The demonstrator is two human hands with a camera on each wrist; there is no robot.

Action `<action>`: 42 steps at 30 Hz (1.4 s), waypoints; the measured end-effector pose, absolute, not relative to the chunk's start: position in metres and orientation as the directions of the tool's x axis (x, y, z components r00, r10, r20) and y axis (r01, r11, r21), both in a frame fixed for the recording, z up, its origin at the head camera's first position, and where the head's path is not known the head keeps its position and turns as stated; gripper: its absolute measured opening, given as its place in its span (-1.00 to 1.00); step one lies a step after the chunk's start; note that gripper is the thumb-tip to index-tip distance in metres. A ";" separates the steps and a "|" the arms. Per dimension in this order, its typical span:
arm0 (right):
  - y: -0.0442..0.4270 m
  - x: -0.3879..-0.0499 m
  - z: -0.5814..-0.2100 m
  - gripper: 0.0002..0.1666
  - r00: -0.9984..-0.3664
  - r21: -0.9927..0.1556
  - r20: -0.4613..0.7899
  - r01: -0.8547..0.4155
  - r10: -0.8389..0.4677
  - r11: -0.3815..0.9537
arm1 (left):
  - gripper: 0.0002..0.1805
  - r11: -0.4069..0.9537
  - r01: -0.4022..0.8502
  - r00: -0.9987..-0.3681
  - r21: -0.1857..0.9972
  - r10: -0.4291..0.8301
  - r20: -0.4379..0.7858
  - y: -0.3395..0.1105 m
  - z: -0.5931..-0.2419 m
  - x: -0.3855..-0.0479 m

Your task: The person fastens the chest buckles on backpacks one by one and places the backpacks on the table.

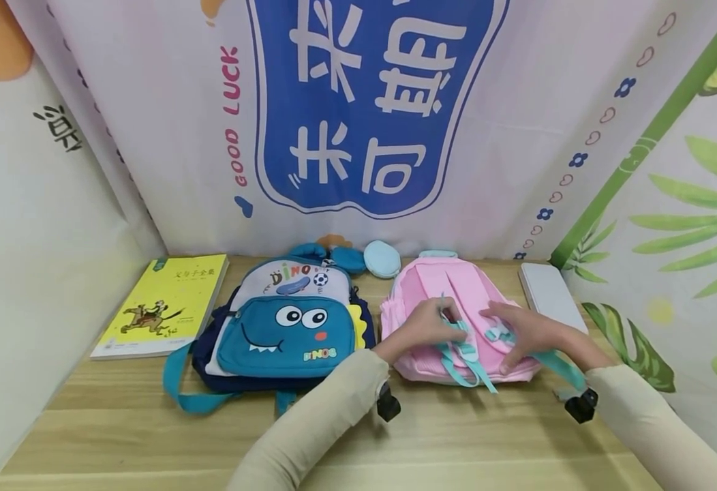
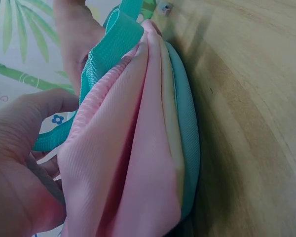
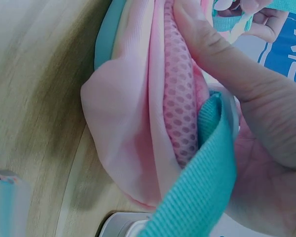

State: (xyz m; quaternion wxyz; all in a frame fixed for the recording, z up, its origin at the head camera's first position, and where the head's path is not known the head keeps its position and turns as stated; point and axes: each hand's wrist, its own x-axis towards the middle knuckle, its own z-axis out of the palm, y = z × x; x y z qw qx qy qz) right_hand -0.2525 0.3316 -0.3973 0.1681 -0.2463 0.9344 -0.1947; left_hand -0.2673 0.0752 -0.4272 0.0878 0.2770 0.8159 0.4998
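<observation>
A pink backpack (image 1: pixel 420 286) with teal webbing lies on the table, its shoulder-strap side facing up. My left hand (image 1: pixel 426 322) pinches a teal strap (image 1: pixel 450 372) near its adjuster buckle, at the left of the pack. On the right side, my right hand (image 1: pixel 530 332) rests over the other shoulder strap, thumb and fingers spread around a teal buckle (image 1: pixel 498 333). The right wrist view shows its thumb (image 3: pixel 212 44) along the pink mesh padding (image 3: pixel 180 94); its other fingers are mostly hidden. A teal strap loop (image 2: pixel 108 54) stands up in the left wrist view.
A blue dinosaur backpack (image 1: pixel 291 334) lies left of the pink one. Farther left is a yellow book (image 1: pixel 168 293). A white box (image 1: pixel 551 296) lies at the right, and a round light-blue pouch (image 1: pixel 382 260) leans against the back curtain (image 1: pixel 487 198).
</observation>
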 end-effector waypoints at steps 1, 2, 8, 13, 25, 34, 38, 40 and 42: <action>0.331 -0.252 -0.397 0.36 -0.824 -0.445 -0.212 -0.397 -0.526 0.803 | -0.79 0.341 0.367 -0.829 0.865 0.541 0.139 0.075 -0.428 -0.268; 0.331 -0.251 -0.396 0.34 -0.824 -0.442 -0.205 -0.404 -0.528 0.801 | -0.78 0.338 0.371 -0.827 0.865 0.543 0.143 0.074 -0.428 -0.268; 0.329 -0.245 -0.390 0.14 -0.833 -0.450 -0.168 -0.411 -0.528 0.792 | -0.80 0.317 0.383 -0.820 0.868 0.549 0.161 0.073 -0.430 -0.269; 0.331 -0.241 -0.389 -0.28 -0.853 -0.435 -0.148 -0.398 -0.500 0.808 | -0.80 0.303 0.369 -0.824 0.879 0.544 0.158 0.072 -0.429 -0.267; 0.327 -0.239 -0.389 -0.57 -0.873 -0.379 -0.063 -0.428 -0.484 0.821 | -0.80 0.304 0.347 -0.836 0.887 0.528 0.147 0.070 -0.428 -0.266; 0.317 -0.238 -0.387 -0.76 -0.876 -0.334 0.010 -0.458 -0.483 0.824 | -0.80 0.357 0.378 -0.832 0.854 0.536 0.144 0.067 -0.429 -0.267; 0.313 -0.237 -0.386 -0.80 -0.877 -0.331 0.010 -0.457 -0.481 0.826 | -0.80 0.383 0.381 -0.833 0.842 0.537 0.133 0.065 -0.427 -0.266; 0.311 -0.237 -0.386 -0.79 -0.875 -0.335 0.010 -0.458 -0.483 0.823 | -0.79 0.393 0.383 -0.833 0.836 0.538 0.128 0.065 -0.427 -0.266; 0.310 -0.236 -0.386 -0.79 -0.871 -0.339 0.017 -0.466 -0.490 0.817 | -0.79 0.400 0.386 -0.832 0.832 0.540 0.126 0.064 -0.426 -0.265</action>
